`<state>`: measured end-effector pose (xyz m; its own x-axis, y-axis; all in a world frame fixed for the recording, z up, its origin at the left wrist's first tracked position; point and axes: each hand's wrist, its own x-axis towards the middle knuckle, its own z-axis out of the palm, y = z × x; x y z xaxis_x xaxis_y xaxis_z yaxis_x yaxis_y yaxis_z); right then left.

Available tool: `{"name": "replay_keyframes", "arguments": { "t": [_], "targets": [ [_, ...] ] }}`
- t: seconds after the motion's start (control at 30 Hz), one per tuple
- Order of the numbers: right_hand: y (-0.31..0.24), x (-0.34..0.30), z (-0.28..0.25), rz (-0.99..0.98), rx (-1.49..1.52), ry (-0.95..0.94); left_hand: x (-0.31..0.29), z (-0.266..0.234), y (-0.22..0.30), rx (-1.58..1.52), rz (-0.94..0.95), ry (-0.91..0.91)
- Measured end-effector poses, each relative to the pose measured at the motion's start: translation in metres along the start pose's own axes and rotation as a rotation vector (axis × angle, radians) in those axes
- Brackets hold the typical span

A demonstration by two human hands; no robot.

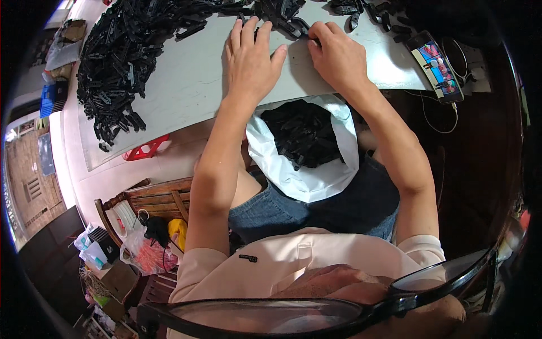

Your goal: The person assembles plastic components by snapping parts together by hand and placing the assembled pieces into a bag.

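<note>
My left hand (pixel 251 62) lies palm down on the white tabletop (pixel 192 73), its fingers stretched out and apart. Its fingertips reach the near edge of a heap of small black plastic parts (pixel 279 14). To the right, my right hand (pixel 341 56) has its fingers curled, thumb against forefinger, closed on a black plastic part that is mostly hidden by the fingers. Below the table edge, a white sack (pixel 305 183) stands open between my thighs, with many similar black parts (pixel 299 135) inside.
A larger heap of black parts (pixel 118 73) covers the table's left side. More loose parts (pixel 372 14) lie at the far right. A phone (pixel 437 68) with a lit screen and a cable rests at the right edge. A wooden bench (pixel 158 195) with bags stands to the left.
</note>
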<state>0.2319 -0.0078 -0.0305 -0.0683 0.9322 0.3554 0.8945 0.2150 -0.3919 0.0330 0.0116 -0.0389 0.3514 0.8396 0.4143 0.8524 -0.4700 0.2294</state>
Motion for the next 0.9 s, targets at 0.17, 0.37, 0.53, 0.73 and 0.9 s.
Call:
{"name": "replay_keyframes", "arguments": {
  "t": [0.17,0.37,0.53,0.73,0.9],
  "targets": [
    [0.001,0.004,-0.004,0.010,0.073,0.174,0.002,-0.009,0.005,-0.198,0.073,0.182],
    [-0.007,-0.003,-0.004,-0.244,0.425,0.192,0.003,-0.019,0.013,-0.167,0.178,0.128],
    [-0.003,-0.003,-0.020,-0.075,0.343,0.150,0.000,-0.028,-0.001,-0.302,0.052,0.135],
    [0.020,-0.009,-0.017,-0.115,-0.082,0.071,0.000,-0.041,-0.005,-0.625,-0.317,0.010],
    [0.016,-0.007,-0.019,-0.102,-0.081,-0.040,-0.002,-0.042,0.004,-0.649,-0.327,-0.058]
  ]
}}
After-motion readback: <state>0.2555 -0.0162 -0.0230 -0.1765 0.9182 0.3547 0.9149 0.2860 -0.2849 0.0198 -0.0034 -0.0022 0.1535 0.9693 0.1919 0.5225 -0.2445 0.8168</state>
